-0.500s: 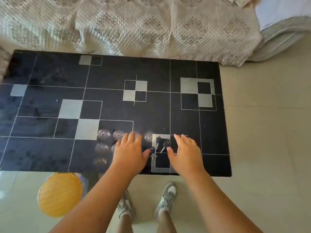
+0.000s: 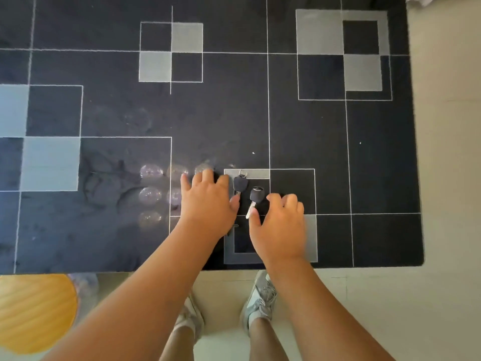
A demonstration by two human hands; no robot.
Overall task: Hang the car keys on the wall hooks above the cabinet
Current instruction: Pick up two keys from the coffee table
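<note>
Two car keys (image 2: 248,194) lie flat on the dark glass table (image 2: 364,152) near its front edge, long axes roughly front-to-back, dark heads away and blades toward the person, bracketed by left hand (image 2: 208,201) and right hand (image 2: 279,225), fingers spread, gripping nothing, likely about to gather them.

A dark glass table (image 2: 325,131), patterned with grey squares and thin white lines, carried two black-headed car keys (image 2: 248,194) side by side near its front edge, toward the front right corner.
</note>
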